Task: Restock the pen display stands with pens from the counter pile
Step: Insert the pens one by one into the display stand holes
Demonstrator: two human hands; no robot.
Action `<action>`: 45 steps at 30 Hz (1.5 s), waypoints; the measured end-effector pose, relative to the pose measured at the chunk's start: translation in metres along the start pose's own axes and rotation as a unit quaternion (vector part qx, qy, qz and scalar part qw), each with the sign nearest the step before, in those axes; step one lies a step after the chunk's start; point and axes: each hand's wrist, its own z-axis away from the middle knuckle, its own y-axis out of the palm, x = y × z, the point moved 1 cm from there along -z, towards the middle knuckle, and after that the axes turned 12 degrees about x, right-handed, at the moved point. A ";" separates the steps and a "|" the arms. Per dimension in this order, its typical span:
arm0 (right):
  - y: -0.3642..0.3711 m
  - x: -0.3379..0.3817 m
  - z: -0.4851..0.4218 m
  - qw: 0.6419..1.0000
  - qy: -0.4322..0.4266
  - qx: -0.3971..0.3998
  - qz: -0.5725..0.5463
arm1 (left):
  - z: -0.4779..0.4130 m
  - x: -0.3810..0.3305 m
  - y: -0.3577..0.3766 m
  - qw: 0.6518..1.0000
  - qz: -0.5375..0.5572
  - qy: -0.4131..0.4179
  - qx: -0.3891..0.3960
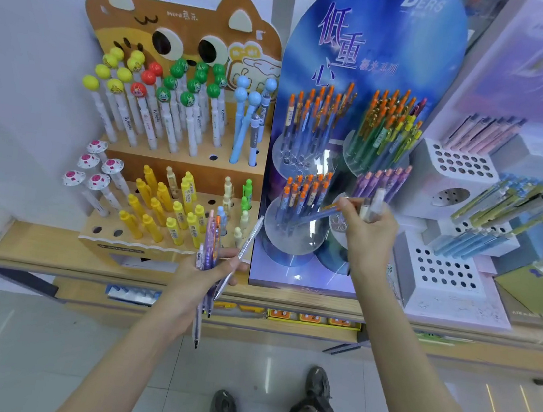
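Observation:
My left hand (200,277) grips a bundle of pens (211,243), purple, orange-tipped and one clear, in front of the wooden cat-faced stand (172,165). My right hand (368,230) is raised at the blue oval stand (341,139), near its lower clear round holders. It pinches a blue pen with an orange tip (317,213) pointing left toward the lower-left holder, and also holds a couple of pale pens (372,203) upright. The round holders carry several orange-capped pens.
White block stands (454,167) with hole grids stand to the right, holding pastel pens. A wooden counter (33,243) runs under all the stands, with a shelf of boxed goods below. Tiled floor and my shoes are underneath.

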 end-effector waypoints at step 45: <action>0.034 0.027 -0.006 0.953 -0.123 0.136 0.240 | 0.010 -0.014 -0.003 0.998 0.037 0.044 -0.008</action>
